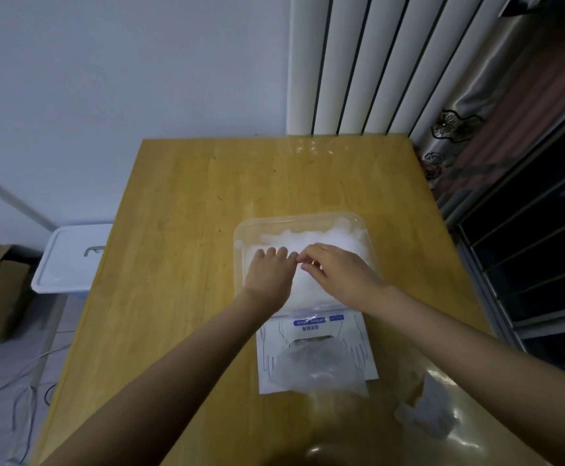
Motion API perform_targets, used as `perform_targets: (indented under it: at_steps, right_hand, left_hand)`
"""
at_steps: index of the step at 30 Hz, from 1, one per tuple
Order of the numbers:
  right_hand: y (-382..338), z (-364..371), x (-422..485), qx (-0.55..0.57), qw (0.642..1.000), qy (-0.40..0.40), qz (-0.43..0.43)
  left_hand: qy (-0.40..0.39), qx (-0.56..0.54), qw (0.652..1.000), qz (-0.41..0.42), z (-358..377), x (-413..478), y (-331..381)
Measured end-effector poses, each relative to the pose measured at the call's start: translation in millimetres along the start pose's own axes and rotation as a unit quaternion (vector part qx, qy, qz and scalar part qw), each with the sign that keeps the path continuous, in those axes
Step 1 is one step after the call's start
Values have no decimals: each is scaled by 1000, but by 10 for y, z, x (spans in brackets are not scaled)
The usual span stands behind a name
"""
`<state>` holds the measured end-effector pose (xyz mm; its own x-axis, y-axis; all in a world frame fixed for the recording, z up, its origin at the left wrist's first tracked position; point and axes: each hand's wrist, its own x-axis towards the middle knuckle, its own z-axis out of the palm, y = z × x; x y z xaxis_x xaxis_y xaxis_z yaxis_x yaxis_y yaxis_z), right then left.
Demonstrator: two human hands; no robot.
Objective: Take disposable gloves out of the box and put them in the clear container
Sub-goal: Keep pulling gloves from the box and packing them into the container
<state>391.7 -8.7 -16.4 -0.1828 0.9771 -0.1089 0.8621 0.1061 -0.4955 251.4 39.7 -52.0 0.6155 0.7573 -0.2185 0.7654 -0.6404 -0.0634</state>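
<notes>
While both hands sit in the clear container (239,243):
L hand (267,275) curled on gloves (311,239), hold unclear; R hand (340,272) pinches them.

Wooden table (180,203) against white wall (123,62), radiator (358,62).

We are seeing bare wood along the left half and far end of the table (180,213), the widest way in. The clear container (240,237) is standing mid-table, heaped with gloves (308,238), and the left grip (269,274) and right grip (338,274) are crowding the space above it, close together. The box (267,378) is sitting against the container's near wall, a film glove (318,368) spilling from it. A crumpled glove (429,412) is lying near the right edge. A radiator (358,62) is closing the far side, and a white bin (69,260) is flanking the left.
</notes>
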Motion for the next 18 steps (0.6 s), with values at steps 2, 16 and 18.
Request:
perform_targets:
  at_steps: [2, 16, 18]
  right_hand:
    - [-59, -16, -169, 44, 999, 9, -18]
    - [322, 405, -847, -42, 981, -157, -111]
    - [319, 447, -894, -2, 990, -126, -66]
  left_hand:
    - [83, -83, 993, 22, -78, -166, 49]
    - [-57, -185, 969, 153, 345, -1029, 191]
    - [-89, -191, 969, 130, 419, -1040, 173]
